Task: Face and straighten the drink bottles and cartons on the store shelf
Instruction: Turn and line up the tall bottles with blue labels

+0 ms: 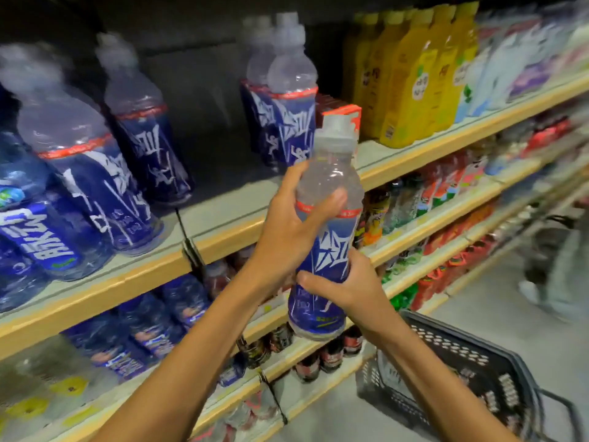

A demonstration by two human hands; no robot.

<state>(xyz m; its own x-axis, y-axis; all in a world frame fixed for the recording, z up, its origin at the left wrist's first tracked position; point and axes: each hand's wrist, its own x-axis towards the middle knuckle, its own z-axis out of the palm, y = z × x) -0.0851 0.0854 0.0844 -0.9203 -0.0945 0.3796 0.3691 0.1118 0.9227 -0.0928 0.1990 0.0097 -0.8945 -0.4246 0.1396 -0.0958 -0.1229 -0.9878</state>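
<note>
Both grips are closed round the same bottle (pixel 330 244), nothing loose about it. The left hand (pixel 287 224) wraps the clear shoulder, one finger across the front right by the red band and the rest curled round the side. The right hand (pixel 347 288) holds lower down on the blue label, thumb lying across the front. Both forearms come up from below. The bottle is roughly upright, held in the air in front of the shelf (pixel 127 279), not on it. Matching bottles (pixel 288 122) stand on the shelf behind, yellow ones (pixel 411 87) further right, and a basket (pixel 462 371) sits down low.
</note>
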